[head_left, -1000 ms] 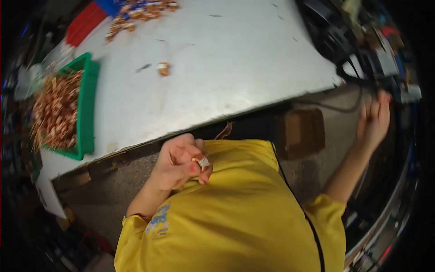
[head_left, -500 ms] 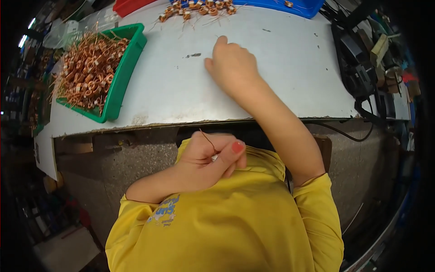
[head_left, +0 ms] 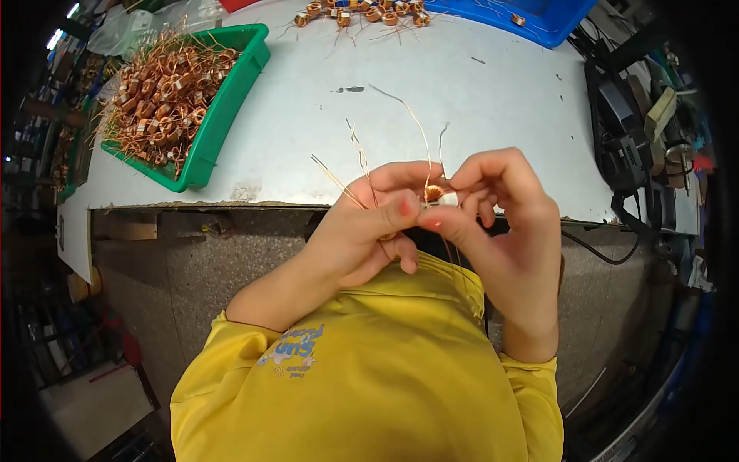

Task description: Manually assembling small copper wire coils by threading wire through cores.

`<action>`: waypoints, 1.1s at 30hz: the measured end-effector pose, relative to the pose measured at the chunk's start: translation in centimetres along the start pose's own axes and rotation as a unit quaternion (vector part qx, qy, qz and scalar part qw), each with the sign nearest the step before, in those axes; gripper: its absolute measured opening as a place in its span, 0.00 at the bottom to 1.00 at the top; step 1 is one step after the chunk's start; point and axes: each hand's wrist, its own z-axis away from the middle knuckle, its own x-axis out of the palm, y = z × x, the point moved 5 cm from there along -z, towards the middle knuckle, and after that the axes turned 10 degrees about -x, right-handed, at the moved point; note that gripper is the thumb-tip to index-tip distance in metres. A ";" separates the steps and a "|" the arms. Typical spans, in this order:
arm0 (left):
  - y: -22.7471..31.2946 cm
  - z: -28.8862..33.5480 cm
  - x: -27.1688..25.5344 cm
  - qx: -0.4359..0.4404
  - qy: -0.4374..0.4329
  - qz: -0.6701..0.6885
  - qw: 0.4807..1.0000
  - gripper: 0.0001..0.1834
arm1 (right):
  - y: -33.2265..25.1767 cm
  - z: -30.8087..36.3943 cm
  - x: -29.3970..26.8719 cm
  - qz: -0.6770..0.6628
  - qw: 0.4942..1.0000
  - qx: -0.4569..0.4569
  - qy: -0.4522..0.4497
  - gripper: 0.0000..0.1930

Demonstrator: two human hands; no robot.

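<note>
Left hand point(head_left: 362, 223) and right hand point(head_left: 516, 208) pinching coil point(head_left: 435, 192), wires point(head_left: 421, 123) sticking up; green bin point(head_left: 231, 108) left, loose coils point(head_left: 375, 14) far, blue tray point(head_left: 545, 31) far right.

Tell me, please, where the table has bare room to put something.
The white table is bare, except dark marks, between the green tray and black equipment, beyond the left hand and right hand. The far side is crowded: coils, blue tray.
</note>
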 end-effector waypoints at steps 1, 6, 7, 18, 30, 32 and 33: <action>-0.4 0.0 0.2 -0.009 -0.030 -0.014 0.999 0.16 | 0.0 0.1 0.0 0.023 1.000 -0.008 -0.010 0.12; -1.0 0.0 0.8 0.012 -0.014 0.020 1.000 0.18 | 0.7 0.8 -1.3 0.038 0.993 -0.091 -0.067 0.20; -1.1 0.0 0.8 0.013 -0.013 0.017 1.000 0.18 | 1.2 1.0 -1.2 0.036 0.993 -0.093 -0.066 0.20; -1.7 -0.5 0.5 -0.033 -0.062 0.084 0.994 0.12 | 4.2 1.8 0.9 -0.258 0.962 -0.083 0.029 0.35; -0.9 0.2 -1.2 -0.012 0.015 0.008 1.000 0.10 | 5.6 0.6 1.8 -0.404 0.904 -0.094 0.102 0.33; -1.6 1.4 -0.4 -0.032 0.044 0.003 0.998 0.11 | 4.3 2.5 1.3 -0.230 0.961 -0.019 0.154 0.30; -1.7 1.6 0.3 -0.050 0.031 0.000 0.998 0.12 | 4.0 3.4 1.0 -0.181 0.967 -0.046 0.175 0.27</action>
